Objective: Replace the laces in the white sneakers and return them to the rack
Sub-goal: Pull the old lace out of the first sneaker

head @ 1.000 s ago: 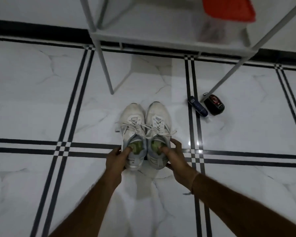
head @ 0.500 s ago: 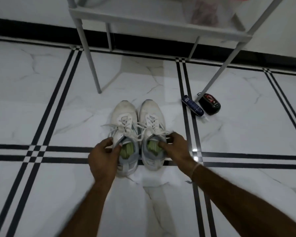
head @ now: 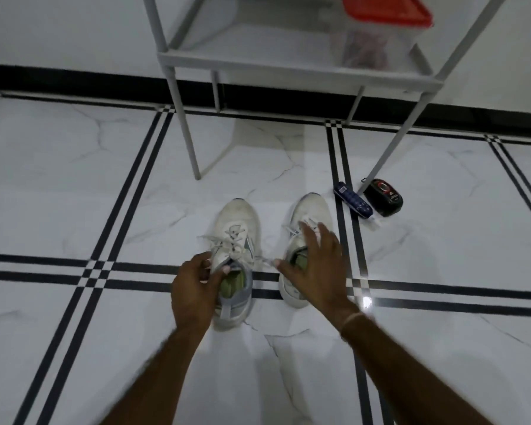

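Two white sneakers with green insoles stand on the marble floor, toes pointing away from me, with a gap between them. My left hand [head: 190,289] grips the left sneaker [head: 238,219] at its collar, thumb at the tongue. White laces [head: 227,240] are threaded in it, and loose ends trail to both sides. Over the right sneaker [head: 311,207] lies my right hand [head: 316,268], fingers straight and spread, hiding most of its opening and laces. The grey metal rack [head: 288,72] stands just beyond the shoes.
A clear container with a red lid [head: 383,13] sits on the rack's low shelf at the right. A blue tube [head: 353,204] and a black oval case [head: 385,197] lie on the floor by the rack's right front leg. The left front leg [head: 187,127] stands beyond the left sneaker.
The sneakers stood touching side by side; now the right one sits apart to the right. My right hand left its collar and lies spread over it. My left hand stays on the left sneaker.
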`<state>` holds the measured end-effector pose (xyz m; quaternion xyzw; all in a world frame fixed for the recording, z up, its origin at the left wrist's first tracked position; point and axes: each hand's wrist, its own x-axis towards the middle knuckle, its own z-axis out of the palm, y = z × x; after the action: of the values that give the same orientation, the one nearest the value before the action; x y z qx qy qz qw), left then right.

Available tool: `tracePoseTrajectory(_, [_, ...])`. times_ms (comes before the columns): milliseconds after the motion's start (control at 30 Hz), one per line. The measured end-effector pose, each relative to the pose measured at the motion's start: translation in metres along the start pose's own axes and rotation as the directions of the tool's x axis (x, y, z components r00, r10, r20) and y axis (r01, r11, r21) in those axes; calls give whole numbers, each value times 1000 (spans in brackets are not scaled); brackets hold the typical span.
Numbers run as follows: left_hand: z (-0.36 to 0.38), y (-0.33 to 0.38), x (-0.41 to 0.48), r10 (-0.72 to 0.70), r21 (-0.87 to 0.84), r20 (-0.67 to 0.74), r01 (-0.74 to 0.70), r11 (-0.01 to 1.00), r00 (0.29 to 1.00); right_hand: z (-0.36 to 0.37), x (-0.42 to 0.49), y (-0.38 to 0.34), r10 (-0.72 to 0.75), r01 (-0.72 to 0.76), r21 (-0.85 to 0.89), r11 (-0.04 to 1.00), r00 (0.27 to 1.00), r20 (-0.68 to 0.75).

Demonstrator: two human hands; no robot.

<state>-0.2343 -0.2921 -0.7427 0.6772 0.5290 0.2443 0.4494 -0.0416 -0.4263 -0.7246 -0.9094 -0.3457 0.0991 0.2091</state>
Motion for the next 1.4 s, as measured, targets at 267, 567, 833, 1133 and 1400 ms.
tracePoseTrajectory(267, [5, 6, 4, 48, 49, -23, -46, 998, 999, 7, -1, 20, -43, 82, -258, 963, 987, 152])
tracePoseTrajectory(567, [-11, -10, -28, 84, 26, -20, -83, 996, 996, 45, -17, -51, -290, 137, 455, 880, 913, 286])
tracePoseTrajectory(833, [-10, -22, -15, -39, -114, 40, 43, 992, 998, 41, 3, -73, -162, -188, 612, 768, 868, 469])
tracePoseTrajectory(1133, [-12, -9, -17, 5, -74, 143, 6, 997, 990, 13, 34, -101, -284, -262, 684, 680, 767, 575])
tracePoseTrajectory(1400, [-12, -3, -9, -87, -97, 124, 99, 990, 988, 29, 19, -72, -201, -205, 659, 723, 851, 485])
